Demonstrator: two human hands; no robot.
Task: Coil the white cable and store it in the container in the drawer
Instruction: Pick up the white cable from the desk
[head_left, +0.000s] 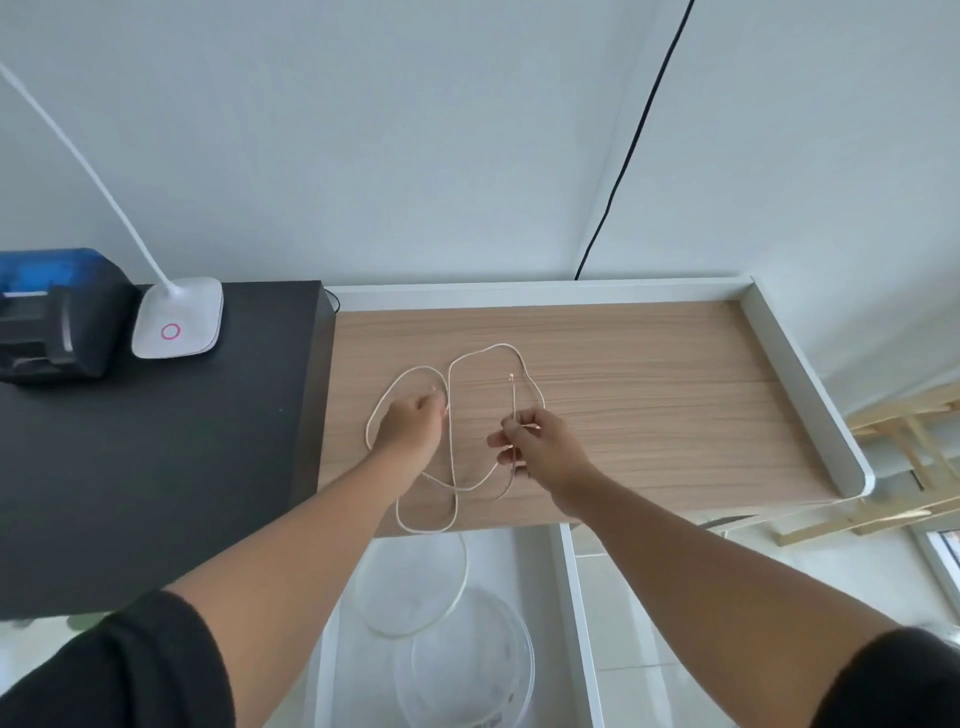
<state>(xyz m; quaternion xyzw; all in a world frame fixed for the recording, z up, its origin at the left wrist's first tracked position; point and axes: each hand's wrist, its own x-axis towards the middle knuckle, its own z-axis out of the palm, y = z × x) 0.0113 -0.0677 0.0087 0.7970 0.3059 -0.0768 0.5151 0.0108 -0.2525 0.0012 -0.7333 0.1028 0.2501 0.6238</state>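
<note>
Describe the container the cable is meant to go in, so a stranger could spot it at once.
Start at the wooden desktop where the white cable lies in loose loops. Just below its near edge a white drawer stands open. The container sits inside: a round, clear bowl, the only see-through thing there.

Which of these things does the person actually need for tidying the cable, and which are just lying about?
Part of the job:
white cable, sprawled in loops on the wooden top
left hand, on a loop
right hand, pinching the cable near one end
clear container in the open drawer

Just lying about:
white lamp base
blue and black device
black wire on the wall
</note>
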